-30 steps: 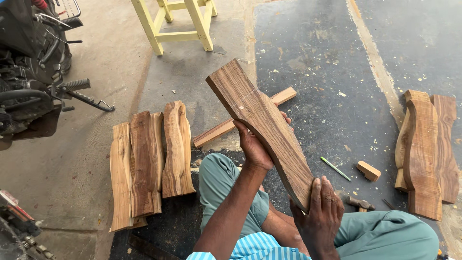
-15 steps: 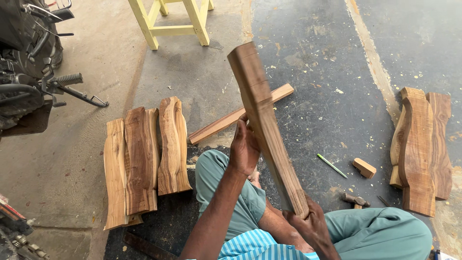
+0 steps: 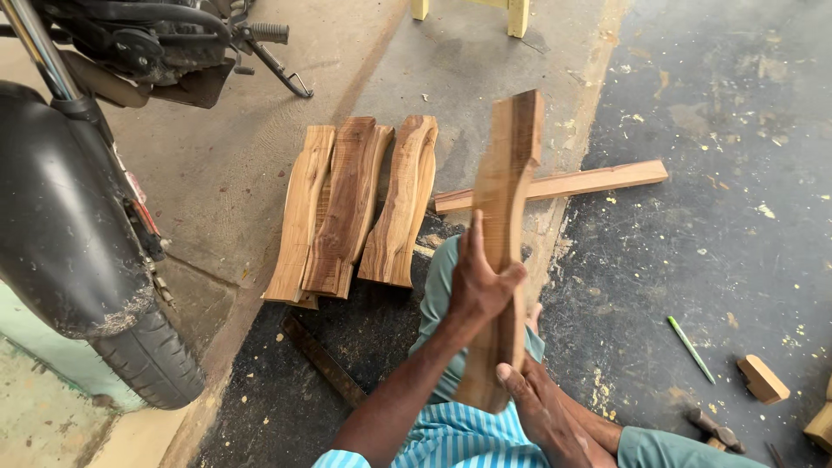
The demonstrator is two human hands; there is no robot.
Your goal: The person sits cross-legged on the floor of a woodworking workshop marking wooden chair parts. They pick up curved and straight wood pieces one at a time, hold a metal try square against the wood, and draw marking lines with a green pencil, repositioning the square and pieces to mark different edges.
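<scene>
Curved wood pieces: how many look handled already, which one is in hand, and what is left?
Three curved wood pieces lie stacked side by side on the floor, apparently set aside. One more curved piece is held upright, the left hand around its middle and the right hand at its lower end. A straight plank lies behind it, untouched. Whether more shaped pieces wait is not visible.

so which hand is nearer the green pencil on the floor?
Right. The right hand cups the carved wood piece's lower end, closer to the green pencil; the left hand has its grip higher up, farther away.
</scene>
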